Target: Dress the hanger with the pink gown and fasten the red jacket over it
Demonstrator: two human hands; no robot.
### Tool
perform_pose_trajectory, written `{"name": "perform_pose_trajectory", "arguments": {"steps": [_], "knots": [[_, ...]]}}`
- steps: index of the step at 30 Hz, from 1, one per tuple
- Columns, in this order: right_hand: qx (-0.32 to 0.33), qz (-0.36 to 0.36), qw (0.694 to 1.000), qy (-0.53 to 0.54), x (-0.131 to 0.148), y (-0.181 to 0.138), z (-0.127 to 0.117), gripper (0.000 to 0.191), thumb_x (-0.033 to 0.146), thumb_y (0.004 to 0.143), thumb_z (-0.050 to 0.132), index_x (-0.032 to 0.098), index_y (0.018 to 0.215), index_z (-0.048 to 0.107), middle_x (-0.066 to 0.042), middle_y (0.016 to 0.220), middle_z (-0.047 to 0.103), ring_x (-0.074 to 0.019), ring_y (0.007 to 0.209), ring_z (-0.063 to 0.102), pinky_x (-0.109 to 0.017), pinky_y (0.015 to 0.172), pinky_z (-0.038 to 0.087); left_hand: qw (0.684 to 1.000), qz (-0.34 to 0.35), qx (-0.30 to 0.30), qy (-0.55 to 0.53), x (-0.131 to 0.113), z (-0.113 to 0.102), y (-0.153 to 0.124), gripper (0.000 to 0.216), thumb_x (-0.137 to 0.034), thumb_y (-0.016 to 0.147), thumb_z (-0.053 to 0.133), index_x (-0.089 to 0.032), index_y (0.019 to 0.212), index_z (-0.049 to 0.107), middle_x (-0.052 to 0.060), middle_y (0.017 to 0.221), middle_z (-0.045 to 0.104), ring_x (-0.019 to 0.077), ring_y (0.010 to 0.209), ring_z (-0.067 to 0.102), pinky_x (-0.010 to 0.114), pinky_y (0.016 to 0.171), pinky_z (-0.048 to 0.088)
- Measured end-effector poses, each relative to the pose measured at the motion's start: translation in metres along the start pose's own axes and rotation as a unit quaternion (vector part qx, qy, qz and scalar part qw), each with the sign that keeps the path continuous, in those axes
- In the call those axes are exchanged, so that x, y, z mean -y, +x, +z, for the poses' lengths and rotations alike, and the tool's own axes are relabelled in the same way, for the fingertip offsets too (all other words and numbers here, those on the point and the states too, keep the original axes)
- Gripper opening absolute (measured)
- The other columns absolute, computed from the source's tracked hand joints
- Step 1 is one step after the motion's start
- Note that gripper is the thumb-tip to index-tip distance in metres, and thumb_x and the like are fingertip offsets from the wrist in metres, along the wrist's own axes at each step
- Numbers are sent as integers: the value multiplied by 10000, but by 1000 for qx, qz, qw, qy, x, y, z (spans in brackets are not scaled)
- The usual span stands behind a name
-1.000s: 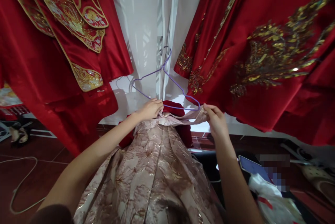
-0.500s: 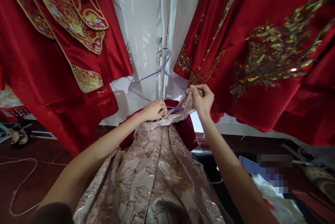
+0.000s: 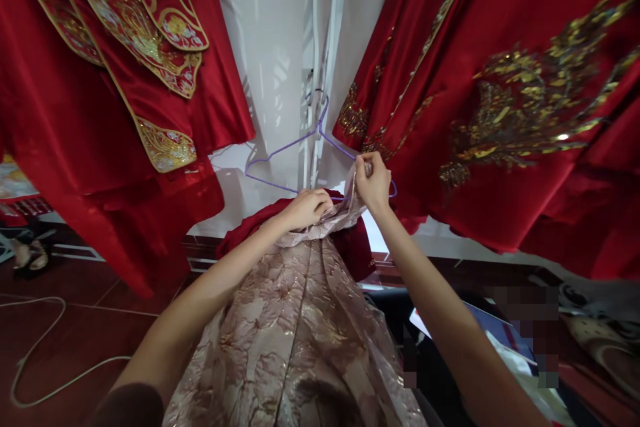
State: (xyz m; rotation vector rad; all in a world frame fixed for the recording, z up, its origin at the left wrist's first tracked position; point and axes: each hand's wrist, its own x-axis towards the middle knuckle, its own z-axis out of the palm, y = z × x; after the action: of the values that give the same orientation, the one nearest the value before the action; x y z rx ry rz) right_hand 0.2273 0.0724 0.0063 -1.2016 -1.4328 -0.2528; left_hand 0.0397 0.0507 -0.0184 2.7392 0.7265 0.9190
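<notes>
A pale pink brocade dress point(image 3: 290, 300) with gold threads hangs down toward me, its upper edge gathered near a purple wire hanger point(image 3: 273, 154). My left hand point(image 3: 310, 208) is closed on the fabric at the dress's top edge, just below the hanger's lower bar. Higher and to the right, my right hand point(image 3: 373, 180) pinches another part of that edge against the hanger's right side. The hanger's right end shows beyond my right hand. Part of the hanger's bar is hidden behind the fabric and my hands.
Red embroidered gowns hang at left point(image 3: 200, 87) and right point(image 3: 490, 94). Dark red cloth point(image 3: 240, 230) lies behind the dress. A white cable point(image 3: 37, 340) runs over the tiled floor at left, near a pair of shoes point(image 3: 30, 257). A blue-screened device point(image 3: 500, 330) is at lower right.
My right hand has moved left and slightly up with the fabric, uncovering the hanger's right end. My left hand has shifted a little to the right.
</notes>
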Motion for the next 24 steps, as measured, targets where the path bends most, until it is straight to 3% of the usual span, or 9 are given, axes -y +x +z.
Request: {"name": "perform_pose_trajectory", "arguments": {"steps": [2, 4, 8, 10, 12, 15, 20, 24], "knots": [[9, 10, 1000, 12, -1, 2, -2, 325, 502, 884, 401, 223, 866, 566, -36, 816, 653, -201, 755, 594, -314, 761, 408, 998, 22, 0, -51, 5, -12, -4, 278, -228, 914, 394, -178, 843, 658, 77, 1008, 649, 165, 979, 586, 319, 894, 428], [18, 14, 999, 22, -3, 5, -6, 332, 515, 867, 427, 221, 861, 580, -32, 806, 655, -191, 737, 593, -295, 733, 420, 996, -1, -44, -83, 14, -28, -13, 286, -272, 923, 386, -181, 866, 651, 77, 1037, 652, 168, 1013, 581, 318, 917, 425], [27, 0, 999, 39, -7, 11, -18, 310, 492, 853, 466, 215, 867, 606, -41, 829, 668, -191, 773, 605, -287, 741, 436, 955, -167, -243, -7, 53, -61, -49, 322, -355, 931, 342, -189, 1004, 608, 64, 1023, 664, 176, 947, 600, 289, 855, 442], [32, -2, 999, 44, -8, 13, -23, 295, 474, 846, 482, 212, 866, 617, -41, 821, 670, -190, 768, 608, -288, 733, 442, 924, -241, -287, 79, 77, -73, -71, 320, -365, 918, 355, -184, 1003, 605, 72, 1003, 671, 196, 917, 610, 295, 843, 434], [37, 0, 998, 44, -8, 15, -27, 290, 470, 833, 500, 210, 861, 625, -38, 805, 669, -190, 754, 607, -292, 724, 448, 901, -303, -280, 132, 99, -79, -90, 296, -365, 895, 394, -176, 973, 608, 86, 944, 684, 217, 873, 624, 307, 814, 437], [45, 12, 998, 48, -8, 18, -29, 291, 474, 811, 526, 206, 844, 631, -37, 790, 671, -193, 741, 608, -298, 710, 455, 900, -334, -254, 117, 122, -80, -109, 264, -384, 856, 456, -181, 928, 608, 90, 949, 694, 217, 898, 629, 291, 797, 448], [44, 1, 998, 47, -7, 19, -31, 266, 453, 809, 546, 204, 842, 636, -41, 803, 679, -192, 752, 614, -295, 717, 451, 914, -301, -267, 46, 137, -84, -119, 311, -397, 831, 464, -156, 949, 620, 80, 977, 689, 183, 913, 620, 270, 834, 460], [47, -4, 998, 38, -6, 17, -31, 268, 459, 812, 544, 209, 849, 636, -37, 785, 677, -192, 744, 614, -292, 711, 447, 917, -295, -268, 8, 145, -93, -109, 285, -381, 796, 514, -150, 900, 643, 71, 925, 690, 177, 856, 625, 275, 816, 474]]}}
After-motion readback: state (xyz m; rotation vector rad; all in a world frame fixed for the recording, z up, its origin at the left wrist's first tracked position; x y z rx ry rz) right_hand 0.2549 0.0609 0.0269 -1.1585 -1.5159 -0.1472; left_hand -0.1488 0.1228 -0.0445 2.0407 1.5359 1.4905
